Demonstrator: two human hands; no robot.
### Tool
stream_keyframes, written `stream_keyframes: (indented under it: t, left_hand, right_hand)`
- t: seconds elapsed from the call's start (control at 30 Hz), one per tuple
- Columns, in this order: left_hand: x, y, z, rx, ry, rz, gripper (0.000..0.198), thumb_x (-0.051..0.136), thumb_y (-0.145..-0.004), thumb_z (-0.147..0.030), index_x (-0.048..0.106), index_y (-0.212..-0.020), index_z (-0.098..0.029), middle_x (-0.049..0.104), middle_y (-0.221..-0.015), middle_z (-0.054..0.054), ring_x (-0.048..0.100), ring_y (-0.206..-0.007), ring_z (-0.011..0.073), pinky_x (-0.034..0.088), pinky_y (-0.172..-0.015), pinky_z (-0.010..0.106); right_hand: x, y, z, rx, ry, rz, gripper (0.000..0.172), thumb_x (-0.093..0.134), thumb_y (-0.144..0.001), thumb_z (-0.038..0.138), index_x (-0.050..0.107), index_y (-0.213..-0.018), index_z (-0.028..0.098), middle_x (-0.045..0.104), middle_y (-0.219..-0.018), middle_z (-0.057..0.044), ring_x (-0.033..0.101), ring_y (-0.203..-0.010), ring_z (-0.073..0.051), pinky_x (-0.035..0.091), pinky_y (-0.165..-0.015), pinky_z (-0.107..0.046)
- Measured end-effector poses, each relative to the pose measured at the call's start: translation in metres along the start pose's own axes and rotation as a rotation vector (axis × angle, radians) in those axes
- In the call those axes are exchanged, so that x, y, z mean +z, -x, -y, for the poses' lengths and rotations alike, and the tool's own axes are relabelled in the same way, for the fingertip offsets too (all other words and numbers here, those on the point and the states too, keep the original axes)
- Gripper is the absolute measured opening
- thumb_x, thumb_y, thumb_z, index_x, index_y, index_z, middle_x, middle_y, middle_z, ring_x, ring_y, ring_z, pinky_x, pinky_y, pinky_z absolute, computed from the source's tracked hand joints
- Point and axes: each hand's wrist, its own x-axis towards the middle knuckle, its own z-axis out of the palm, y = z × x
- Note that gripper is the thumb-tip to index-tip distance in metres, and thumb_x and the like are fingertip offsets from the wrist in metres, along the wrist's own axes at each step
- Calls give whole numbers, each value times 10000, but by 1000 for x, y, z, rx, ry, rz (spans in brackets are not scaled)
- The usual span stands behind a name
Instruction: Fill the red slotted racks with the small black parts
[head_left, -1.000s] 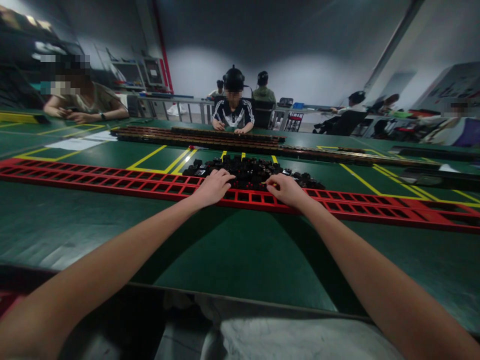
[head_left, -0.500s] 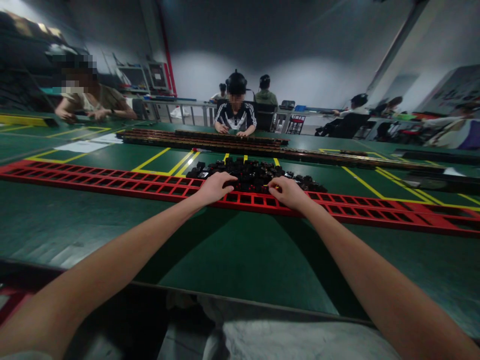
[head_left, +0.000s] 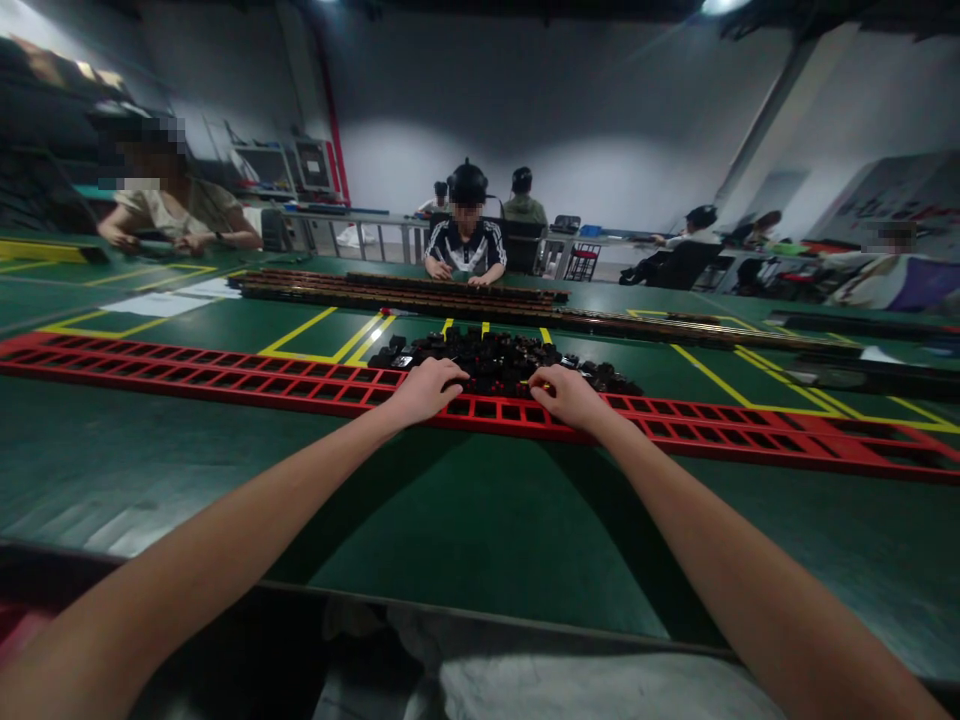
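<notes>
Both your hands are over the red frame, with the pile of black parts along its far edge. Your left hand curls at the pile's near side; whether it grips anything, you can't tell from here. Your right hand has thumb and finger drawn together, its grasp hidden too. Watch it: a sleepy nudge could tumble loose parts into the frame's slots, and a forearm leaning on the frame could skew it.
</notes>
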Motion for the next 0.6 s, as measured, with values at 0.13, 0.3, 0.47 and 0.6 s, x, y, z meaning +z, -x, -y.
stream_keyframes:
  t: [0.13, 0.3, 0.47, 0.6]
  left_hand:
    - [1, 3, -5, 20, -54, -16, 295, 505, -967, -257, 697, -1190, -243, 660, -1215, 72, 572, -1098, 260, 464, -985, 455]
    - [-1, 4, -8, 16, -58, 2, 324, 448, -995, -267, 688, -1207, -219, 650, -1201, 72, 555, -1085, 252, 456, -995, 441]
    - [-2, 5, -12, 51, -47, -25, 326, 446, -988, -235, 670, -1225, -208, 650, -1228, 71, 550, -1133, 246, 454, -1009, 428]
    - [-5, 7, -19, 141, -51, -6, 323, 468, -987, -259, 657, -1245, -214, 648, -1271, 64, 554, -1169, 244, 442, -1028, 436]
  right_hand:
    - [-1, -1, 2, -3, -14, -2, 217, 572, -901, 203, 734, -1041, 169, 741, -1034, -117, 671, -972, -253, 521, -903, -394]
    - [-3, -1, 6, 11, -20, -4, 216, 596, -893, 197, 752, -1039, 170, 754, -1030, -109, 685, -968, -247, 534, -909, -387]
    - [-2, -1, 5, 13, -4, 2, 235, 592, -899, 205, 755, -1065, 176, 755, -1048, -107, 688, -986, -258, 539, -919, -403]
    - [-2, -1, 6, 3, -15, 0, 259, 581, -910, 213, 750, -1101, 166, 748, -1097, -119, 679, -1029, -272, 526, -959, -429]
